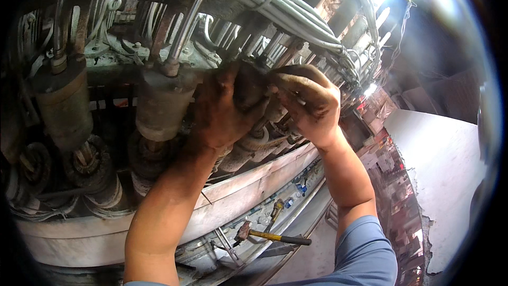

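My left hand [225,108] is curled round the near side of a dark cylinder [251,82], thumb stretched toward the right. It is one of a row of heavy cylinders on a grimy machine. My right hand [312,100] is closed at the cylinder's right side, thumb and fingertips pinched together. What lies between those fingertips is hidden. Both hands are blackened with dirt. To their left stand two more cylinders, a grey one [165,100] and another farther left [63,103], each with a shiny rod rising from its top.
Below the cylinders runs a long pale curved rail [248,185]. On a ledge in front lie a hammer [272,237] with a yellow and black handle and another yellow-handled tool [277,209]. Bundled grey hoses [296,10] hang overhead. A white panel [434,164] stands at the right.
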Tool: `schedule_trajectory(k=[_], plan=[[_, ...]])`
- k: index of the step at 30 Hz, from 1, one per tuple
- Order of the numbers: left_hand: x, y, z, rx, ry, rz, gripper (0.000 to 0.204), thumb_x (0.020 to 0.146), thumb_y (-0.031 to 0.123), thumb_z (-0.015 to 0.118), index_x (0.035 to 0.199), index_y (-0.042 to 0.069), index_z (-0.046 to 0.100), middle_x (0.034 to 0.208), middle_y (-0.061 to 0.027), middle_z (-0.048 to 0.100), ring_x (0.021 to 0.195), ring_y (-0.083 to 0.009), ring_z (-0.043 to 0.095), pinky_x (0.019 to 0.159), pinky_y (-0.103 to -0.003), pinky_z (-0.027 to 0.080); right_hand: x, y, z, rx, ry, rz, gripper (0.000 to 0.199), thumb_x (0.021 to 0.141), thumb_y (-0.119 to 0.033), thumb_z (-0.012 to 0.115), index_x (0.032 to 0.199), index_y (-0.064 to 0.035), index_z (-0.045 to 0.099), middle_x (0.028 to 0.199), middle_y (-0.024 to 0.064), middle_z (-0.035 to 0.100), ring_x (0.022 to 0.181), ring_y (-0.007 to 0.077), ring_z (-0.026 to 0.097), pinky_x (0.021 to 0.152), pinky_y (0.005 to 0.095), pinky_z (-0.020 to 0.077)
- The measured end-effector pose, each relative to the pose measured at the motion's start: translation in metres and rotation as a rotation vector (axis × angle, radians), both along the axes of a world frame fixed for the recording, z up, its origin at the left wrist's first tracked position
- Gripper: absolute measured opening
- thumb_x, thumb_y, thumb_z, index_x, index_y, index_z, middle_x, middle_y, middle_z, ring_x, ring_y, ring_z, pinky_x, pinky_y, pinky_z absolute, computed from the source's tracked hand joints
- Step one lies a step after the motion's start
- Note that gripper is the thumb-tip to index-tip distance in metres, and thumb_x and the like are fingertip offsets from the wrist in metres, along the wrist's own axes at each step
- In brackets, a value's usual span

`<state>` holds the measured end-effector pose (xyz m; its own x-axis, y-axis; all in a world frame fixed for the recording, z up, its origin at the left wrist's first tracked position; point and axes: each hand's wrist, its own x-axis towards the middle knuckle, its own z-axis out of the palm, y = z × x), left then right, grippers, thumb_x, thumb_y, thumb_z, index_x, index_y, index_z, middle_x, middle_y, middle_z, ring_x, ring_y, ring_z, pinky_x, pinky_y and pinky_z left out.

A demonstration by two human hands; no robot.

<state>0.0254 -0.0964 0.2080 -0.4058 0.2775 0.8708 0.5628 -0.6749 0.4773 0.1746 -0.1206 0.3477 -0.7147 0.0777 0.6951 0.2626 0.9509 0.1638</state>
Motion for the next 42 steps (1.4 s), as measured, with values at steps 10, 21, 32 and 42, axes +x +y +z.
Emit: schedule_trajectory(k=[10, 21, 32, 42], plan=[[0.008, -0.002, 0.012, 0.005, 0.151, -0.075, 0.057, 0.089, 0.031, 0.075, 0.136, 0.005, 0.055, 0.124, -0.0210, 0.061, 0.113, -0.0405, 0.059, 0.099, -0.048, 0.050, -0.068, 0.010, 0.000, 0.393, -0.194, -0.096, 0.027, 0.083, -0.015, 0.065, 0.107, -0.0078, 0.075, 0.101, 0.0127, 0.071, 0.091, 0.0288, 0.072, 0.078, 0.0416, 0.0604], [-0.002, -0.008, 0.000, -0.074, 0.026, -0.075, 0.101, 0.075, 0.051, 0.088, 0.154, 0.013, 0.037, 0.129, -0.0273, 0.054, 0.114, -0.0463, 0.058, 0.095, -0.056, 0.050, 0.008, 0.007, -0.030, 0.031, 0.177, -0.044, 0.031, 0.078, -0.004, 0.086, 0.108, -0.0055, 0.079, 0.103, 0.0139, 0.074, 0.094, 0.0291, 0.071, 0.084, 0.0372, 0.0568], [-0.003, -0.002, 0.001, 0.045, 0.026, -0.037, 0.098, 0.076, 0.047, 0.089, 0.151, 0.009, 0.038, 0.129, -0.0240, 0.057, 0.113, -0.0440, 0.059, 0.094, -0.054, 0.051, 0.012, 0.016, -0.024, -0.120, 0.169, -0.016, 0.028, 0.082, -0.003, 0.082, 0.111, -0.0039, 0.079, 0.101, 0.0138, 0.073, 0.087, 0.0257, 0.072, 0.077, 0.0343, 0.0574], [-0.012, -0.011, 0.005, 0.087, 0.026, 0.024, 0.097, 0.074, 0.048, 0.090, 0.148, 0.008, 0.041, 0.122, -0.0253, 0.058, 0.108, -0.0446, 0.060, 0.090, -0.054, 0.052, -0.006, 0.001, -0.021, 0.075, 0.132, -0.032, 0.031, 0.077, -0.001, 0.083, 0.107, -0.0062, 0.079, 0.096, 0.0118, 0.072, 0.084, 0.0267, 0.070, 0.074, 0.0354, 0.0569]])
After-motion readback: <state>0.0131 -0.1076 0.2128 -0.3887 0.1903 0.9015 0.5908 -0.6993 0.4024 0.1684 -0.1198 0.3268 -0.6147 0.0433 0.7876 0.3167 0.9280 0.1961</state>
